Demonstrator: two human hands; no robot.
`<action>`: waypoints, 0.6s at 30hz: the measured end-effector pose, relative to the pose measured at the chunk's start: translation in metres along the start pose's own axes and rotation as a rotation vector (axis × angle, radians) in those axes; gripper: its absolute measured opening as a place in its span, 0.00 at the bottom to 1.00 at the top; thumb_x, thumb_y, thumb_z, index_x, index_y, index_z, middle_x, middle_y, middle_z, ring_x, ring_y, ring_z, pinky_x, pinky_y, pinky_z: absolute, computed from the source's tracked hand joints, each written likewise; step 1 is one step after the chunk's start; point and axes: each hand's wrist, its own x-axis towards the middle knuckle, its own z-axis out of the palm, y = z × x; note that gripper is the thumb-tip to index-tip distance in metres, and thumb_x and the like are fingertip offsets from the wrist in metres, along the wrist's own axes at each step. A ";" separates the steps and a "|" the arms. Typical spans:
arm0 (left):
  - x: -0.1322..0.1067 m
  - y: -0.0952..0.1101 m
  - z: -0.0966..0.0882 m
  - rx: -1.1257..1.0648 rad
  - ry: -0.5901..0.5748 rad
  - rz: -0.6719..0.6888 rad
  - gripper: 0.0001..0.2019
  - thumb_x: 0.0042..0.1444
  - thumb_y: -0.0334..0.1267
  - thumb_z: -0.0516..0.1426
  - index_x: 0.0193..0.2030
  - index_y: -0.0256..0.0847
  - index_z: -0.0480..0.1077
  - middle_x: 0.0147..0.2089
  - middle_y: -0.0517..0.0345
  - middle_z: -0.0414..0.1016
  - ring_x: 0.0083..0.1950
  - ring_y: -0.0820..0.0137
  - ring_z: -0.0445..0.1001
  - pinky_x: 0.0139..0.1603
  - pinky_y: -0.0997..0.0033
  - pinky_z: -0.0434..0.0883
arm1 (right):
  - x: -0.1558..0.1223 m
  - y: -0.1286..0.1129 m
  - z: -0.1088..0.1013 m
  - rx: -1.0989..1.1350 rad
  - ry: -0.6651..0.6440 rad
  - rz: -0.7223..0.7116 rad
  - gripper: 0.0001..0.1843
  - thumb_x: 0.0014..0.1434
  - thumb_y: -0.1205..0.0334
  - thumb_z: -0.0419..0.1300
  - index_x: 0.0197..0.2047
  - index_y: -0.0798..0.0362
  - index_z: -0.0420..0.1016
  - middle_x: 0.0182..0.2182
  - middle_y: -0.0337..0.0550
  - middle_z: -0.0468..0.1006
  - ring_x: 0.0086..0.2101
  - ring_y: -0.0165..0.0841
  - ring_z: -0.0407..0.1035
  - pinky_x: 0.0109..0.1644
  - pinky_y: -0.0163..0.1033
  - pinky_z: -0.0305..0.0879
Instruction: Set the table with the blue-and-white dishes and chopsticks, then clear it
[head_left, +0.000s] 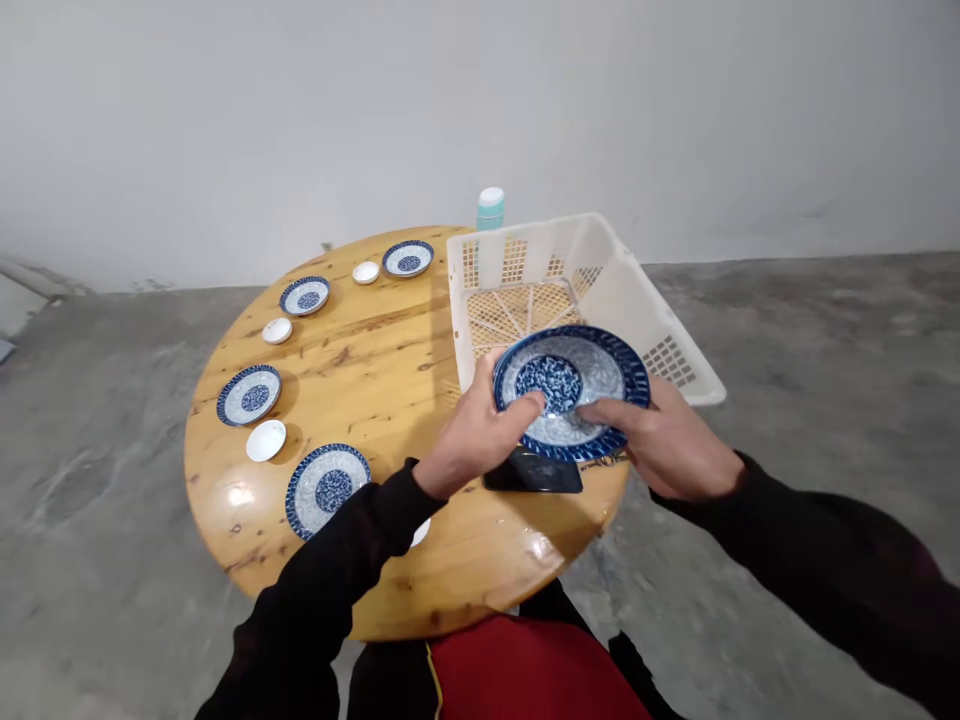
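Note:
A blue-and-white patterned plate [571, 385] is held up over the near right of the table, in front of the basket. My left hand [480, 425] grips its left edge, thumb lying on the face. On the right edge, my right hand [667, 435] has hold too, its thumb also pressed on the face. Whether more plates are stacked beneath is hidden. Below the plate a black phone [534, 472] lies partly covered on the table. A similar plate [328, 490] rests to the left, partly behind my left forearm.
A white plastic basket [667, 310] with lattice sides stands on the round wooden table [375, 370]. Behind it is a turquoise bottle [491, 208]. Along the table's left rim sit several plates [251, 395] and small white bowls [266, 440]. A grey wall [300, 120] rises behind.

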 end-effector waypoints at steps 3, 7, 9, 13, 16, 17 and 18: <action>0.048 -0.007 0.011 -0.098 0.056 -0.163 0.23 0.60 0.36 0.57 0.62 0.39 0.63 0.53 0.47 0.76 0.52 0.59 0.76 0.56 0.58 0.74 | 0.049 -0.020 -0.003 0.024 -0.019 0.099 0.15 0.40 0.77 0.62 0.33 0.55 0.74 0.29 0.42 0.81 0.36 0.42 0.78 0.39 0.41 0.77; 0.114 -0.031 0.027 -0.183 0.064 -0.463 0.18 0.59 0.36 0.57 0.56 0.38 0.67 0.43 0.48 0.79 0.38 0.62 0.78 0.41 0.58 0.79 | 0.118 -0.024 -0.019 -0.020 -0.035 0.296 0.16 0.41 0.81 0.60 0.33 0.55 0.72 0.23 0.39 0.77 0.27 0.37 0.75 0.29 0.40 0.77; 0.143 -0.048 0.034 -0.227 0.072 -0.600 0.17 0.58 0.36 0.58 0.54 0.37 0.69 0.40 0.49 0.79 0.35 0.63 0.77 0.39 0.58 0.79 | 0.150 -0.019 -0.031 -0.054 -0.052 0.388 0.17 0.41 0.82 0.57 0.33 0.55 0.71 0.22 0.38 0.76 0.24 0.35 0.73 0.27 0.39 0.76; 0.193 -0.081 0.042 -0.313 0.100 -0.782 0.15 0.58 0.36 0.59 0.51 0.35 0.69 0.38 0.50 0.78 0.35 0.65 0.78 0.41 0.58 0.80 | 0.207 -0.010 -0.046 -0.079 -0.101 0.482 0.18 0.41 0.84 0.55 0.33 0.55 0.70 0.19 0.36 0.73 0.23 0.34 0.72 0.26 0.38 0.76; 0.226 -0.100 0.042 -0.324 0.136 -0.839 0.15 0.59 0.35 0.58 0.52 0.34 0.68 0.36 0.50 0.78 0.36 0.65 0.78 0.42 0.58 0.81 | 0.247 -0.007 -0.048 -0.103 -0.115 0.504 0.18 0.41 0.85 0.55 0.33 0.55 0.69 0.17 0.35 0.71 0.24 0.34 0.73 0.25 0.38 0.77; 0.237 -0.105 0.040 -0.321 0.151 -0.846 0.15 0.59 0.35 0.57 0.53 0.34 0.68 0.35 0.50 0.78 0.37 0.65 0.78 0.43 0.58 0.81 | 0.260 -0.006 -0.047 -0.112 -0.114 0.505 0.18 0.41 0.85 0.55 0.32 0.55 0.69 0.18 0.36 0.72 0.24 0.34 0.73 0.25 0.38 0.77; 0.247 -0.109 0.038 -0.320 0.169 -0.848 0.16 0.59 0.35 0.57 0.53 0.34 0.67 0.35 0.51 0.78 0.37 0.64 0.78 0.43 0.59 0.81 | 0.273 -0.006 -0.045 -0.118 -0.113 0.500 0.18 0.41 0.85 0.56 0.32 0.55 0.69 0.18 0.36 0.72 0.24 0.34 0.73 0.26 0.39 0.77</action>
